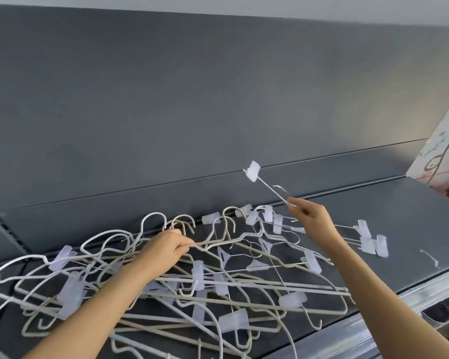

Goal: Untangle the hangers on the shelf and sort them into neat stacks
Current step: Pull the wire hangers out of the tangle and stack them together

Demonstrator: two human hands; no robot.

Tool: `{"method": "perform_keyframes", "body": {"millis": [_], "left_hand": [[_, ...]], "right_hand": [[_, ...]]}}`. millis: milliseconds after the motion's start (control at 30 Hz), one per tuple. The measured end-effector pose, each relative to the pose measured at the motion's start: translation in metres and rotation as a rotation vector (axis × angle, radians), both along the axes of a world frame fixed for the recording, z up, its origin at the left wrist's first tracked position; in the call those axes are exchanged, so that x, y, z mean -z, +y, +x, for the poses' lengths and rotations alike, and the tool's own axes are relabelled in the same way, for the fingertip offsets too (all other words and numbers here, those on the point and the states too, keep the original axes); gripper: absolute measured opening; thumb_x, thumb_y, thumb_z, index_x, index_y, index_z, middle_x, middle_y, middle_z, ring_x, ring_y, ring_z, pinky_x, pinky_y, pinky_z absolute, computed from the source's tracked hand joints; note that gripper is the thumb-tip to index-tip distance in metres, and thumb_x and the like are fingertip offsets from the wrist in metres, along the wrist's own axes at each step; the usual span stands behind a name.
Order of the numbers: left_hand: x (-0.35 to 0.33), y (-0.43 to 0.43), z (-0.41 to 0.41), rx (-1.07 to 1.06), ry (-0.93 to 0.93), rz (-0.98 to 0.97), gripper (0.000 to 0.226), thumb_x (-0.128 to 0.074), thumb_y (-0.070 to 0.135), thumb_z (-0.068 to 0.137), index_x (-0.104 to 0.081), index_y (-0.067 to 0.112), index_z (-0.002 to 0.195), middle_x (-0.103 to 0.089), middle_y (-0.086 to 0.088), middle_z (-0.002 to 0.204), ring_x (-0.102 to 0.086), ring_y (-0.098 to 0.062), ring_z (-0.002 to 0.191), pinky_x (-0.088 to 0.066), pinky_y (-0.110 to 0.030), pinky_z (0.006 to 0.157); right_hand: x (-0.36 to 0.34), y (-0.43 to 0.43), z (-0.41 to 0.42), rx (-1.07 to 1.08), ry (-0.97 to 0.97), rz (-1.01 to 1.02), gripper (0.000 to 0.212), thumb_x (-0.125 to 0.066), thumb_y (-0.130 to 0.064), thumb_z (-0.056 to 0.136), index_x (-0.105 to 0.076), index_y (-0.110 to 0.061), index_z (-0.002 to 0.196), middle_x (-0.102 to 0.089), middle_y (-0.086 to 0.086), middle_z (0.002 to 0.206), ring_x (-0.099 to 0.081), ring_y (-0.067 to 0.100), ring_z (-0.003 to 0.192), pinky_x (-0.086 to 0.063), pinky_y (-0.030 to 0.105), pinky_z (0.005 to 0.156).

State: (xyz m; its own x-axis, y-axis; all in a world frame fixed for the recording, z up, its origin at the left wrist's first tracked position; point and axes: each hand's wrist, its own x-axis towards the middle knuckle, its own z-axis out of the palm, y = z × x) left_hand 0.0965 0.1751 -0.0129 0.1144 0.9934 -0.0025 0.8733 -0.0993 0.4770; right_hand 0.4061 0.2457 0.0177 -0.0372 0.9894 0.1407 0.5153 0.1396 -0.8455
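Above the shelf [412, 229], right fingers [297, 205] pinch a blurred clip hanger [268, 187]; left fingers [180, 245] clamp the tangle [199, 277].

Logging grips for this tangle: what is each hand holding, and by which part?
The left hand grips a white wire hanger by its shoulder wire. The right hand pinches a raised clip hanger by its metal bar.
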Motion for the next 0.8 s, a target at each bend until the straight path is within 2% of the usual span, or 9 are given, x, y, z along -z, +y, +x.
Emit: {"method": "perform_keyframes", "body": {"millis": [33, 100, 267, 433, 500, 600, 633, 733, 800], "left_hand": [[0.000, 0.001, 0.001, 0.009, -0.002, 0.005, 0.026, -0.050, 0.018, 0.093, -0.067, 0.026, 0.112, -0.049, 0.013, 0.078, -0.049, -0.002, 0.074, -0.041, -0.020, 0.069], [-0.003, 0.002, 0.001, 0.024, 0.001, -0.009, 0.026, -0.050, 0.019, 0.094, -0.066, 0.025, 0.113, -0.047, 0.014, 0.075, -0.048, 0.000, 0.071, -0.036, -0.016, 0.064], [-0.014, 0.000, -0.012, 0.019, 0.029, -0.060, 0.024, -0.051, 0.022, 0.093, -0.068, 0.032, 0.107, -0.058, 0.004, 0.086, -0.056, -0.014, 0.084, -0.046, -0.034, 0.081], [-0.007, 0.002, -0.013, 0.001, 0.104, -0.010, 0.024, -0.050, 0.027, 0.093, -0.065, 0.034, 0.110, -0.054, 0.011, 0.091, -0.052, -0.008, 0.091, -0.043, -0.026, 0.080], [-0.002, 0.002, -0.012, 0.003, 0.147, 0.003, 0.025, -0.051, 0.027, 0.093, -0.064, 0.034, 0.112, -0.049, 0.014, 0.085, -0.051, -0.010, 0.092, -0.044, -0.028, 0.080], [-0.001, 0.003, -0.010, -0.012, 0.175, 0.012, 0.025, -0.050, 0.027, 0.093, -0.064, 0.032, 0.113, -0.045, 0.015, 0.082, -0.049, -0.010, 0.094, -0.042, -0.026, 0.080], [-0.002, 0.004, -0.009, -0.015, 0.198, 0.005, 0.025, -0.049, 0.026, 0.093, -0.065, 0.032, 0.112, -0.047, 0.013, 0.086, -0.050, -0.012, 0.096, -0.042, -0.026, 0.081], [-0.008, 0.007, 0.005, -0.005, 0.269, -0.020, 0.025, -0.047, 0.027, 0.093, -0.065, 0.026, 0.109, -0.059, 0.004, 0.105, -0.054, -0.018, 0.103, -0.045, -0.031, 0.085], [-0.008, 0.009, 0.015, 0.001, 0.230, -0.053, 0.027, -0.047, 0.028, 0.093, -0.063, 0.025, 0.114, -0.062, 0.004, 0.114, -0.057, -0.017, 0.105, -0.047, -0.033, 0.088]], "right_hand": [[-0.004, 0.001, -0.006, -0.021, 0.016, 0.010, 0.022, -0.053, -0.014, 0.091, -0.064, -0.011, 0.110, -0.054, -0.010, 0.069, -0.049, 0.001, 0.063, -0.038, 0.006, 0.061], [-0.011, 0.004, -0.013, -0.035, 0.019, 0.045, 0.021, -0.054, -0.016, 0.091, -0.065, -0.014, 0.108, -0.054, -0.006, 0.067, -0.047, 0.001, 0.057, -0.037, 0.004, 0.054], [-0.011, 0.015, 0.004, 0.078, -0.092, 0.074, 0.022, -0.054, -0.018, 0.090, -0.066, -0.012, 0.107, -0.058, 0.003, 0.079, -0.049, 0.013, 0.065, -0.037, 0.024, 0.066], [0.027, 0.018, 0.015, 0.028, -0.415, -0.026, 0.029, -0.049, -0.005, 0.090, -0.062, -0.009, 0.116, -0.065, 0.022, 0.105, -0.061, 0.034, 0.093, -0.042, 0.030, 0.077], [0.044, 0.018, 0.015, 0.011, -0.526, -0.046, 0.036, -0.046, -0.002, 0.088, -0.059, -0.015, 0.119, -0.060, 0.021, 0.112, -0.056, 0.035, 0.104, -0.041, 0.031, 0.079], [0.057, 0.015, 0.017, 0.031, -0.776, -0.094, 0.043, -0.043, -0.012, 0.090, -0.048, -0.029, 0.129, -0.051, 0.011, 0.127, -0.047, 0.031, 0.116, -0.039, 0.040, 0.095], [0.058, 0.015, 0.018, 0.028, -0.798, -0.117, 0.044, -0.043, -0.012, 0.090, -0.045, -0.031, 0.131, -0.047, 0.010, 0.130, -0.049, 0.030, 0.115, -0.041, 0.041, 0.094], [0.058, 0.017, 0.016, 0.014, -0.719, -0.167, 0.048, -0.043, -0.003, 0.088, -0.048, -0.028, 0.129, -0.045, 0.012, 0.127, -0.056, 0.031, 0.102, -0.048, 0.034, 0.075], [0.059, 0.018, 0.016, 0.011, -0.637, -0.161, 0.048, -0.044, 0.003, 0.086, -0.054, -0.023, 0.125, -0.045, 0.013, 0.121, -0.058, 0.032, 0.094, -0.047, 0.032, 0.071]]}}
